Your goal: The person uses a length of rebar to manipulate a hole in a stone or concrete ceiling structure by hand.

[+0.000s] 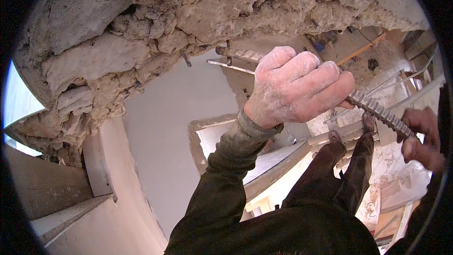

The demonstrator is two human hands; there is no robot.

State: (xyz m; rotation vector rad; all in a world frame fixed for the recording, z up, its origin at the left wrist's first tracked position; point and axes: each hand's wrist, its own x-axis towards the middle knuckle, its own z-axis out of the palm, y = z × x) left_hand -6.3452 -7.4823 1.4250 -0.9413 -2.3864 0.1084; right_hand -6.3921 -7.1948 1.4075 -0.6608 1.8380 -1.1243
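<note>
A ribbed steel bar (380, 113), like rebar, runs slantwise beneath the rough stonework. My left hand (298, 85), coated in pale dust, is closed in a fist around its middle. At the right rim my right hand (424, 137) grips the lower right end, its fingers partly in shadow. Past my left fist, a dusty length of bar (240, 54) reaches to the left beside a small upright metal piece (229, 54) under the stones. Whether the bar touches that piece I cannot tell. A short metal stub (187, 60) juts from the stone's lower edge.
Broken stone masonry (198, 9) hangs across the top. My sandalled feet (335, 136) stand on wooden planks (347, 131) high above a littered floor. A smooth grey wall (165, 118) stands left of my arm, with a framed opening (194, 137). An orange-brown beam (361, 49) lies beyond.
</note>
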